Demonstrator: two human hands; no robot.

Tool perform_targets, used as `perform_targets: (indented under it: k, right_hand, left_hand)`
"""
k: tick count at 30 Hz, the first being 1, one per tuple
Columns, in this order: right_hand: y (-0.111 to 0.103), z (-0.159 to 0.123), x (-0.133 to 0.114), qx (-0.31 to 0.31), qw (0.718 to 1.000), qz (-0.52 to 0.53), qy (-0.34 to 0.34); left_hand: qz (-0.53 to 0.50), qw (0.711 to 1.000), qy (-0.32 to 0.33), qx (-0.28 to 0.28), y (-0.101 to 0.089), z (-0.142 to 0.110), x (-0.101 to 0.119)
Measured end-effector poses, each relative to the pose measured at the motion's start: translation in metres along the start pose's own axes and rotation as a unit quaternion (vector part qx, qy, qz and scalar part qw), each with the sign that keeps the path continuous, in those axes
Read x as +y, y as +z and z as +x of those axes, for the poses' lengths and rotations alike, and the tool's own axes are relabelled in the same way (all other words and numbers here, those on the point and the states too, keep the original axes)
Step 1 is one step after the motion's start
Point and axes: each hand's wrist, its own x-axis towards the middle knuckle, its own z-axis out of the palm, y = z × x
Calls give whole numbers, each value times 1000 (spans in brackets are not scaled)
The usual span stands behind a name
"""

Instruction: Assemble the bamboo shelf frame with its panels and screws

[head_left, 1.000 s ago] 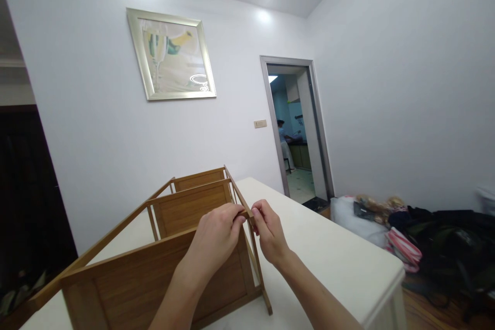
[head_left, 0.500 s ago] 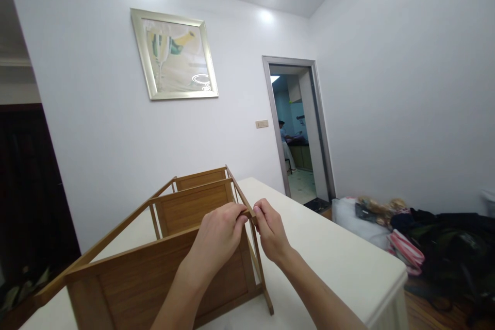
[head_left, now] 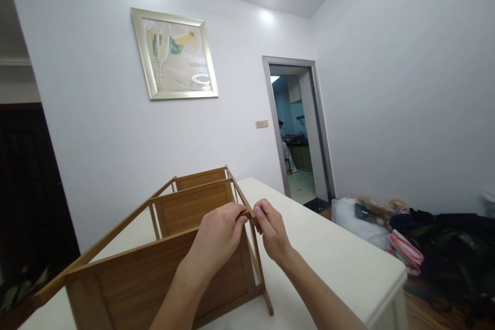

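Note:
A brown wooden shelf rack (head_left: pixel 154 273) lies on its side across a white table (head_left: pixel 325 247), its several panels standing upright between the side rails. My left hand (head_left: pixel 222 227) grips the top right corner of the nearest panel, thumb and fingers closed on its edge. Just right of it, my right hand (head_left: pixel 270 227) pinches at the outer face of the side rail, at the same corner. Whatever small part may sit between the right fingertips is hidden.
To the right of the table, a pile of bags and clothes (head_left: pixel 436 242) lies on the wooden floor. Behind stand a white wall with a framed picture (head_left: pixel 176 56) and a doorway (head_left: pixel 297 129), through which a person (head_left: pixel 288 147) shows. A dark door (head_left: pixel 33 175) is at left.
The view has shifted slightly. Both hands stay at the same corner of the rack, with only small movement of the right fingers. The rack has not moved on the table.

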Motion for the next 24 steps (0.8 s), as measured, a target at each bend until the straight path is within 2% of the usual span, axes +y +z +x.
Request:
perform_targets:
  k: [5, 11, 18, 24]
  right_hand:
    - [1, -3, 6, 22, 998, 56, 15]
    - [3, -6, 8, 29, 998, 55, 9]
    - [1, -3, 1, 20, 999, -29, -4]
    - [-1, 2, -4, 5, 993, -109, -47]
  left_hand:
    - [6, 1000, 0, 0, 1, 0, -1]
    - [4, 1000, 0, -4, 1, 0, 0]
    - [10, 1000, 2, 0, 1, 0, 0]
    - [14, 1000, 10, 3, 2, -1, -2]
